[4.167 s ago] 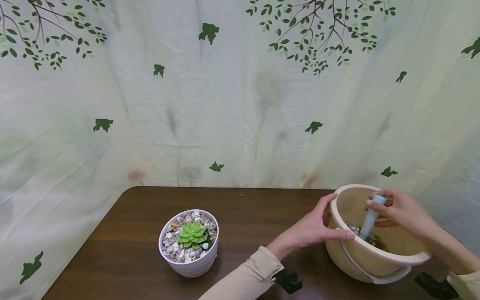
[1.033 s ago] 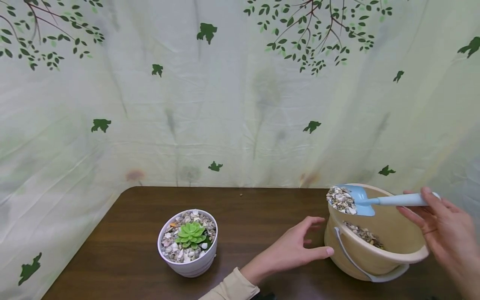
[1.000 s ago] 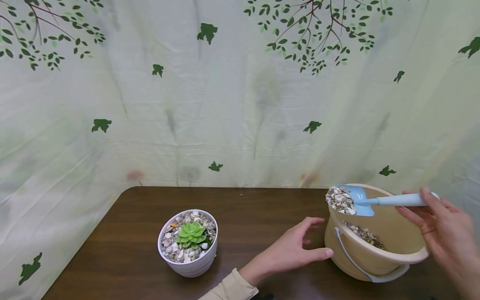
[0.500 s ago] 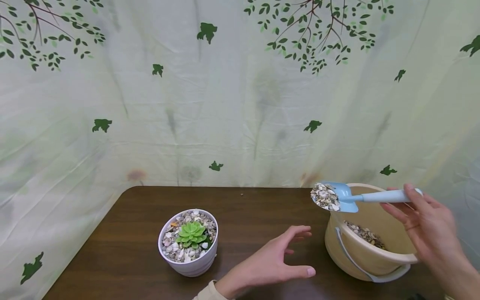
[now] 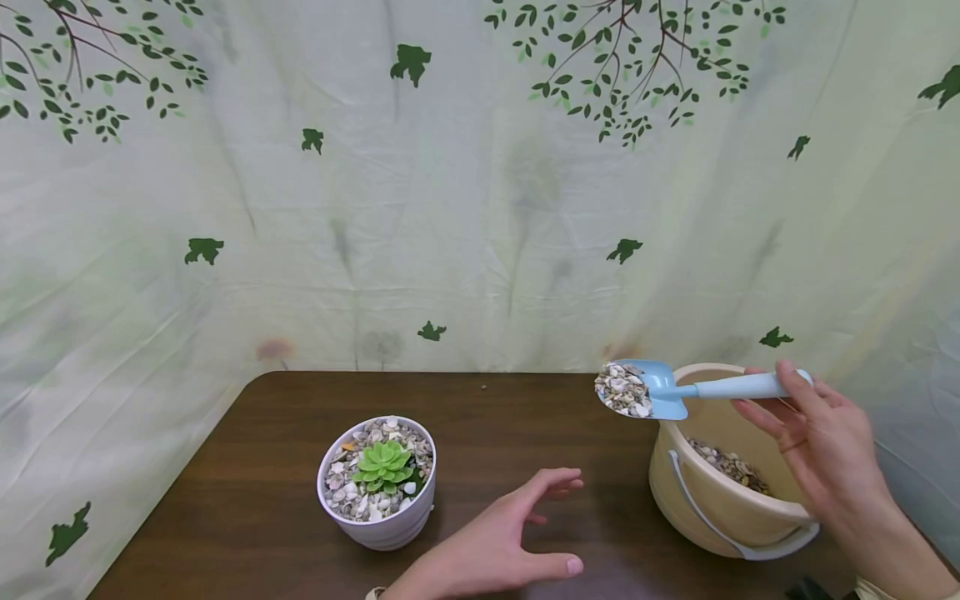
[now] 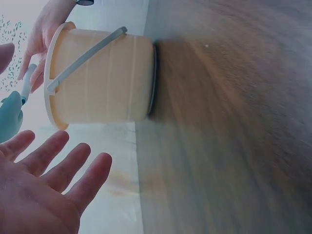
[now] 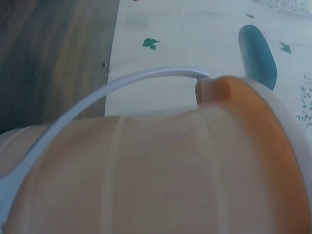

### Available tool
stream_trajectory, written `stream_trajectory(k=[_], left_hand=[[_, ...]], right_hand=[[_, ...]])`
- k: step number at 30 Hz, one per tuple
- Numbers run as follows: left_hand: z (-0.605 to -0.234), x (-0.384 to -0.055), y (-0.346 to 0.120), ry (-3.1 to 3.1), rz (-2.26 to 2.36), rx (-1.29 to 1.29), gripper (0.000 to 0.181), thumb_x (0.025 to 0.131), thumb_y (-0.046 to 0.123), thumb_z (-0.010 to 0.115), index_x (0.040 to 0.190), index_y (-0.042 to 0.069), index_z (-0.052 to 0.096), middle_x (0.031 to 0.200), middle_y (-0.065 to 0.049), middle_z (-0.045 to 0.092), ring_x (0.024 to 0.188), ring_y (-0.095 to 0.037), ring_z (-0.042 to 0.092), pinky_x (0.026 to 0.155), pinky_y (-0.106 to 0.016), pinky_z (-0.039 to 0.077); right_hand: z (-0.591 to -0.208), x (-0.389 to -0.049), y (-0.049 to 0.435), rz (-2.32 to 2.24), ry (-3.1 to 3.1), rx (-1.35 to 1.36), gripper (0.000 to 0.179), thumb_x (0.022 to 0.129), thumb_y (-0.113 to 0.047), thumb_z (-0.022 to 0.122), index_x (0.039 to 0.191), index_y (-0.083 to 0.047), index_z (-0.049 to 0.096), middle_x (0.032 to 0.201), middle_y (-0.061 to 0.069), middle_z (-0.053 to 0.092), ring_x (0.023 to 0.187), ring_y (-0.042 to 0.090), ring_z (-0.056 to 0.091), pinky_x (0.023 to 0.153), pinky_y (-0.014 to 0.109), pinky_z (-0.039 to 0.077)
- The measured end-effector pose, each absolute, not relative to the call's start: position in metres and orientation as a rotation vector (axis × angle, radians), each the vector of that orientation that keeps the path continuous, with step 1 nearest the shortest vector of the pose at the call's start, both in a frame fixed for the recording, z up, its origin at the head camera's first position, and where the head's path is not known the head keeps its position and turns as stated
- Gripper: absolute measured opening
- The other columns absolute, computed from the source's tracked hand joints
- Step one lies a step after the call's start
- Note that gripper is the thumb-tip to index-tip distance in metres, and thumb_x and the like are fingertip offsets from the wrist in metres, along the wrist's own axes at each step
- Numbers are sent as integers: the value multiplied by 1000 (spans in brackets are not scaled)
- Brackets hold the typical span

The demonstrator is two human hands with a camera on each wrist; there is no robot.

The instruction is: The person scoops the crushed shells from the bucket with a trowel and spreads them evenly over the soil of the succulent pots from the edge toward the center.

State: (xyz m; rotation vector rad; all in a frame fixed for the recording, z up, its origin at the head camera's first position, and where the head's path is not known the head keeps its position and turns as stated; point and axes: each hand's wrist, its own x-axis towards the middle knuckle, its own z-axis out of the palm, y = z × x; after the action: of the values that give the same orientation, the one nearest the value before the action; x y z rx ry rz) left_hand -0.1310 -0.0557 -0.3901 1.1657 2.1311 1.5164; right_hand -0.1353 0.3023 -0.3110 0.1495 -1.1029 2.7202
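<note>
My right hand [image 5: 828,442] grips the pale handle of a light blue trowel [image 5: 663,390]. A heap of small stones [image 5: 624,390] fills its blade, which is held level just past the left rim of a cream bucket [image 5: 697,508]. More pebbles [image 5: 729,467] lie at the bottom of that bucket. My left hand [image 5: 498,542] hovers over the table with fingers spread, holding nothing, between the bucket and a white pot [image 5: 382,533]. A green succulent [image 5: 384,467] sits among stones in the pot. In the right wrist view the bucket wall [image 7: 161,170] hides the right hand.
The brown wooden table [image 5: 225,500] ends at the back against a pale curtain [image 5: 480,208] printed with leaves. The bucket's grey handle [image 5: 705,517] hangs down along its front side.
The right hand first dug in the bucket, then lifted the trowel out loaded with stones and moved it left. The left hand let go of the bucket rim and drew back left, toward the pot.
</note>
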Motion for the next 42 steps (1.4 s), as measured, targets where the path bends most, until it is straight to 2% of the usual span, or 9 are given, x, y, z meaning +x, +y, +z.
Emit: stream_trajectory(k=[9,14,24,31,36,42], left_hand=[[-394,-120,-84,2122,1522,1163,67,93,32,68,149,30,31,149,7,41,136,-16,40,101,-37,42],[-395,-114,-100,2141,1524,1105,68,92,32,68,150,31,32,149,8,42,134,-15,41,100,-38,42],[-396,-106,-129,2178,1546,1166,67,92,22,68,150,25,34,149,2,43,134,-20,42,98,-39,45],[-397,-101,-154,2222,1511,1175,62,92,19,70,147,24,41,144,0,49,131,-17,46,95,-38,46],[-400,-100,-172,2126,1581,1226,63,90,7,70,146,17,42,142,-4,51,129,-20,48,93,-39,48],[-411,-103,-195,2055,1682,1421,66,83,-5,71,142,2,43,140,-11,52,127,-21,51,85,-39,52]], right_hand=[[-310,-139,293,2754,-1071,235,19,102,-2,48,97,8,64,107,14,63,98,30,69,82,48,51],[-308,-139,286,2763,-1061,257,21,102,-2,48,102,9,67,108,15,63,97,30,69,82,48,51],[-305,-142,266,2752,-1133,300,24,102,-3,48,87,7,65,99,16,66,99,28,68,85,47,51],[-305,-143,252,2749,-1154,321,24,102,-5,48,91,6,67,93,16,70,95,27,69,83,47,51],[-305,-144,242,2734,-1193,324,25,102,-6,49,92,5,68,96,15,69,92,27,70,81,46,52],[-305,-147,228,2739,-1236,345,25,103,-5,49,88,4,67,95,15,69,91,26,70,82,45,52]])
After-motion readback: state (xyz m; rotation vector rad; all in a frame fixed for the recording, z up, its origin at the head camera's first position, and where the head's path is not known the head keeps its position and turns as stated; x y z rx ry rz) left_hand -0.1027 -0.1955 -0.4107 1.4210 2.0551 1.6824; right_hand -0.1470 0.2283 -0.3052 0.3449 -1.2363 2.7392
